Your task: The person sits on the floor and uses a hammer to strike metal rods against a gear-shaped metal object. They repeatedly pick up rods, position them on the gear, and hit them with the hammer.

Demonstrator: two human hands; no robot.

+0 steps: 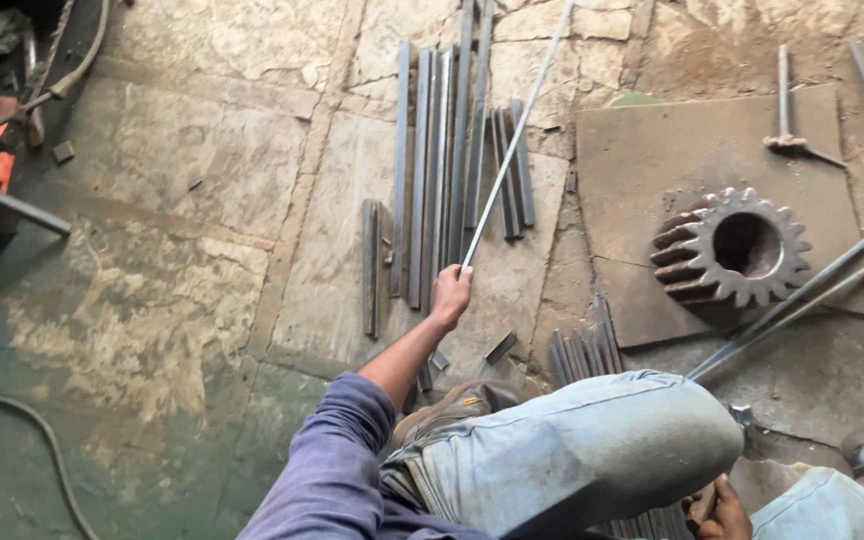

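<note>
The left hand [450, 292] is clenched on the near end of a thin rod [514, 135] slanting over flat bars [442, 170] on the floor [182, 200]. The right hand [720, 512], half hidden, seemingly grips a wooden handle. Holding the rod low should keep it steady.
</note>
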